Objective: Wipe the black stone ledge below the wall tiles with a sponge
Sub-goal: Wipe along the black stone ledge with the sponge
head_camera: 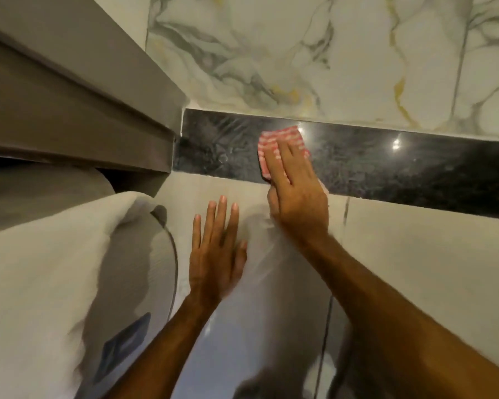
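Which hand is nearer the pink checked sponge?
Right. The right hand presses on the sponge on the black stone ledge; the left hand lies lower left, on the pale wall.

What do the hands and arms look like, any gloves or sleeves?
No gloves: the left hand and right hand are bare, with short pale nails and no rings visible. The left forearm and right forearm are bare too, lightly haired, no sleeves, watch or bands in view.

A pink-and-white checked sponge (pixel 280 137) is laid flat on the black stone ledge (pixel 401 168), whose polished, speckled surface is seen streaked left of the sponge
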Demonstrator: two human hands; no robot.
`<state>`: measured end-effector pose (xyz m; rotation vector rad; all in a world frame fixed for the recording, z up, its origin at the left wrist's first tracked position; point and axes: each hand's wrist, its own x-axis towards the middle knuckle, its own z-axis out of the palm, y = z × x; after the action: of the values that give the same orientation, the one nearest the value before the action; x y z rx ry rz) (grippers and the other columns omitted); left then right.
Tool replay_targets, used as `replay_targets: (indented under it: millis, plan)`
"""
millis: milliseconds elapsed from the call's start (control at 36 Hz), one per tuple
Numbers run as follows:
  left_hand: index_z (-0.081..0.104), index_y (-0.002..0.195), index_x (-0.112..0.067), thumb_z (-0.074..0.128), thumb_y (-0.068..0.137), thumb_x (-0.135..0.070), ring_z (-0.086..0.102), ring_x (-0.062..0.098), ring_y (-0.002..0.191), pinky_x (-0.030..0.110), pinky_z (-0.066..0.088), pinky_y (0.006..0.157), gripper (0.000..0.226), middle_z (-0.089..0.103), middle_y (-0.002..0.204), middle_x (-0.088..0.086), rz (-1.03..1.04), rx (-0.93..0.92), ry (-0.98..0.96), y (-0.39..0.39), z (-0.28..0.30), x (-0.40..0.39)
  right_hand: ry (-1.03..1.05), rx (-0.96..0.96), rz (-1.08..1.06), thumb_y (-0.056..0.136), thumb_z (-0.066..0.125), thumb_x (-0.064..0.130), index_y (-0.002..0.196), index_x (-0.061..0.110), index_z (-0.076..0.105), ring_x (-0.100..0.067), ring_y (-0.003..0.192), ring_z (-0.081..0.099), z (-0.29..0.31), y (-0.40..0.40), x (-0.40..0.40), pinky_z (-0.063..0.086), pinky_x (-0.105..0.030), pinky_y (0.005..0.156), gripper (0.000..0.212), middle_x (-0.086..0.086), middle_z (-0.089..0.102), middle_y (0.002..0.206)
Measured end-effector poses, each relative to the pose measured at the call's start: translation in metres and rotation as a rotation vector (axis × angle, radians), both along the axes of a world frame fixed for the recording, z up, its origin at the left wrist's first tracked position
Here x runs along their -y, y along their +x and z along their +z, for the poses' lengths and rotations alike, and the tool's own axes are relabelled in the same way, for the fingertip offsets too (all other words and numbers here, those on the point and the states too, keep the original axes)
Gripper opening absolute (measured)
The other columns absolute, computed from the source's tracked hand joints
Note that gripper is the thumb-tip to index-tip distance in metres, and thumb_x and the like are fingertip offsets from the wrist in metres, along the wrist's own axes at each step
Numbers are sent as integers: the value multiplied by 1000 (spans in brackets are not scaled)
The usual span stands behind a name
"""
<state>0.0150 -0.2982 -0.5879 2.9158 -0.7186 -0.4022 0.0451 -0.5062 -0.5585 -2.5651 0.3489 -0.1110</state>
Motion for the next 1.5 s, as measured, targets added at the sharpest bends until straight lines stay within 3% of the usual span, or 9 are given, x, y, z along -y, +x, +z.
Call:
replay_targets:
  millis: [167, 333, 444, 750, 972, 1056, 1194, 1361, 1500]
  plan:
    - [37, 167, -4, 43, 109, -37, 22, 36, 168, 55, 7, 139, 67, 30, 177, 20, 148, 74, -141, -1, 3, -2, -123, -3, -109, 118, 28, 35, 175, 10, 16, -28, 173, 14, -17, 77, -45, 7, -43, 142, 63, -15, 15, 184]
    - [60, 154, -7, 42, 108, -36, 35, 42, 161, 64, 21, 135, 57, 44, 169, 22, 22, 79, -131, -4, 8, -5, -120, -44, 543, 116, 45, 26, 175, 16, 18, -26, 173, 8, -10, 38, -54, 15, -47, 143, 66, -8, 12, 185]
    - [50, 159, 0, 44, 107, -32, 38, 42, 160, 70, 38, 126, 62, 41, 171, 22, -25, 94, -161, -8, 8, -6, -192, 8, 337, 108, 59, 22, 169, 12, 38, -30, 169, 26, -6, -12, -9, 28, -50, 139, 65, -14, 32, 179]
    - [24, 170, -4, 33, 110, -41, 21, 37, 168, 59, 16, 138, 72, 24, 179, 20, 179, 123, -135, -7, -4, -9, -204, 11, -208, 113, 46, 33, 172, 12, 30, -29, 169, 27, -11, 93, -74, 9, -38, 138, 64, -13, 30, 180]
    - [26, 169, 2, 34, 109, -36, 25, 39, 167, 63, 25, 135, 71, 24, 179, 24, 255, 135, -92, -10, 0, -8, -251, 8, 453, 113, 44, 33, 173, 21, 30, -23, 172, 20, -11, 3, -36, 16, -42, 143, 62, -6, 26, 182]
    - [28, 168, 3, 35, 109, -37, 25, 40, 166, 64, 26, 134, 72, 25, 179, 24, 245, 127, -116, -8, -1, -9, -243, 7, 159, 110, 50, 27, 171, 16, 35, -28, 169, 27, -11, -17, -23, 31, -49, 138, 64, -11, 33, 179]
    - [27, 169, 1, 33, 110, -40, 22, 37, 168, 60, 22, 137, 72, 22, 180, 21, 192, 116, -116, -7, -4, -8, -196, -76, -269, 112, 41, 28, 174, 14, 21, -28, 171, 21, -6, 54, -59, 13, -40, 142, 67, -10, 23, 183]
    - [27, 169, 0, 28, 112, -32, 22, 36, 168, 56, 21, 138, 66, 24, 179, 21, 227, 139, -136, -8, -5, -8, -196, -14, 385, 114, 44, 32, 173, 19, 26, -27, 172, 19, -9, 76, -78, 11, -42, 141, 64, -9, 24, 182]
    - [28, 168, 3, 30, 112, -29, 23, 37, 168, 62, 28, 134, 64, 23, 179, 24, 183, 148, -95, -9, 0, -7, -193, -36, 398, 111, 49, 28, 173, 18, 29, -26, 172, 19, -4, -4, -44, 18, -46, 143, 66, -10, 24, 182]
